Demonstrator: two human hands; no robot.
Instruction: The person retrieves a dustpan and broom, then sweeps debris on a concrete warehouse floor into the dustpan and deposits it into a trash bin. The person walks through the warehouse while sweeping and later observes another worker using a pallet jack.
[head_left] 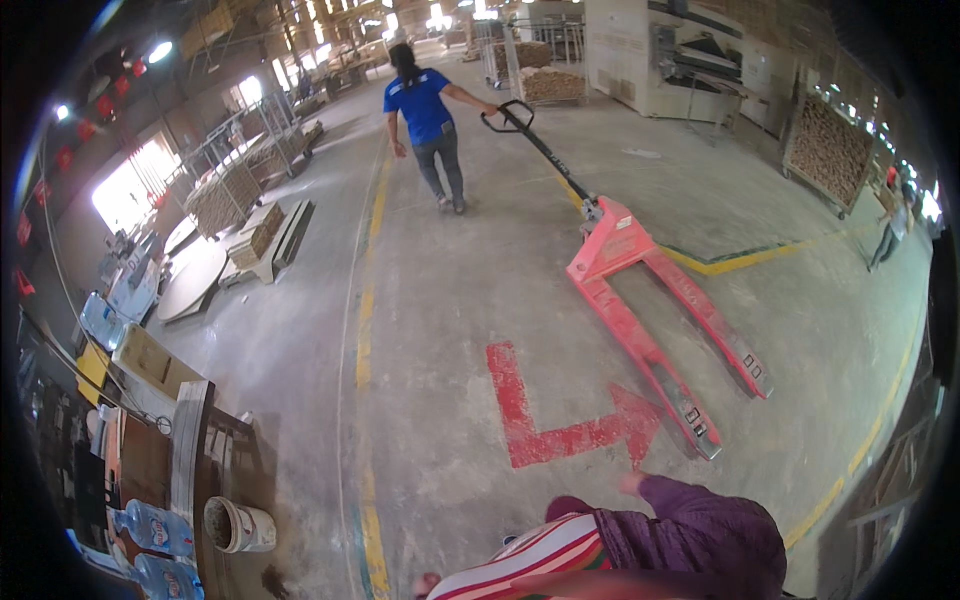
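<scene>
My right hand (631,484) shows small and blurred at the cuff of a dark purple quilted sleeve (700,530), low in the head view. It is nearest to a red arrow (570,432) painted on the concrete floor, and I see nothing in it. What looks like my left hand (428,583) peeks out by the lower edge, beside a striped red and white cloth (515,560) over my body; its fingers are too unclear to read. Ahead, a person in a blue shirt (428,108) walks away, one hand on the handle of a red pallet jack (620,240) that trails behind with bare forks.
Yellow lines (366,330) mark the floor. At left stand a bucket (240,527), blue water bottles (160,528), a bench (190,440) and stacked boards (255,235). A caged wood stack (827,150) and another person (893,230) are at right.
</scene>
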